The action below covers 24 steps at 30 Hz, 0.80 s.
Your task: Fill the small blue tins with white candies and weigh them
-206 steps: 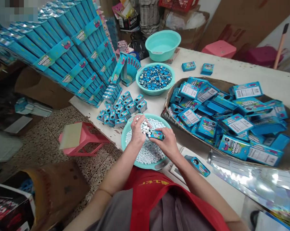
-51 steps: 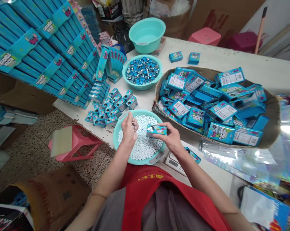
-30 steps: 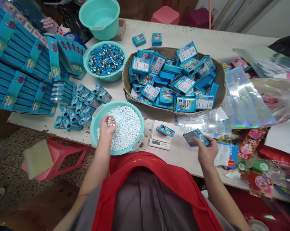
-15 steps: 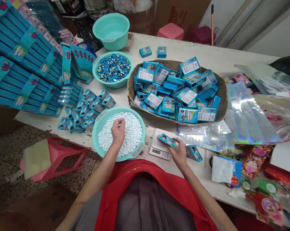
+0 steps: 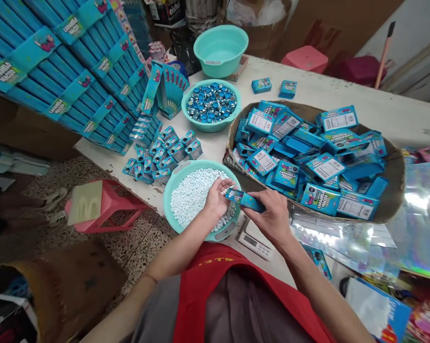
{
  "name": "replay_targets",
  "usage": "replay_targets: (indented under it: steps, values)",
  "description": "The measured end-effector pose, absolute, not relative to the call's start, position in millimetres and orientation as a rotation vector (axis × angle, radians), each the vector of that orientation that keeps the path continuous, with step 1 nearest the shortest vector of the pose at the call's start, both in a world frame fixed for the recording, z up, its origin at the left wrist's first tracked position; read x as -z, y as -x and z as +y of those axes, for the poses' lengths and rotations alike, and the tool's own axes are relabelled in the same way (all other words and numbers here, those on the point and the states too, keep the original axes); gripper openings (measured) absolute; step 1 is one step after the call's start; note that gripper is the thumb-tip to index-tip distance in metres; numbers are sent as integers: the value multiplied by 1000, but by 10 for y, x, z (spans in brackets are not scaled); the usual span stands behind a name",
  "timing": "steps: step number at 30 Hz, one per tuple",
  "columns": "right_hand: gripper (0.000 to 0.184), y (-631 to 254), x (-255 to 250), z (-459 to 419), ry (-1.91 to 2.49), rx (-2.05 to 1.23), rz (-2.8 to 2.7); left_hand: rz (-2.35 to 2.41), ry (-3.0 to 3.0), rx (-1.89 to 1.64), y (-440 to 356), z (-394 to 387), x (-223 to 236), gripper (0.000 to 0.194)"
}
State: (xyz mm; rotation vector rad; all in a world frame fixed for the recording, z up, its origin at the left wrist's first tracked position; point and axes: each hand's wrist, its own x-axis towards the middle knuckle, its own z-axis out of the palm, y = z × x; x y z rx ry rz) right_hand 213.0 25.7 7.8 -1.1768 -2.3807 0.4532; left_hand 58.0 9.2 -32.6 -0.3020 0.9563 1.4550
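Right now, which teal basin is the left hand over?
The front basin, the one holding white pieces; the middle basin and rear basin stand farther back.

Narrow desk (image 5: 214, 146) gap runs between small-box cluster (image 5: 166, 155) and carton (image 5: 394, 178); cap basin (image 5: 212, 127) blocks far end. Carton crowds right hand (image 5: 275, 214) on far side, scale (image 5: 255, 242) on near side. Open desk behind carton.

The right hand (image 5: 274, 214) partly hides the white scale (image 5: 257, 242).
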Motion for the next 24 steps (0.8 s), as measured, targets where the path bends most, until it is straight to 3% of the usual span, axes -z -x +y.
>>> replay_targets:
  steps: [17, 24]
  values:
    - [27, -2238, 68, 205, 1375, -542, -2279, 1002, 413, -1414, -644, 130, 391, 17]
    - [43, -2584, 164, 106, 1547, -1123, -1704, 928, 276, -1211, -458, 46, 325, 19]
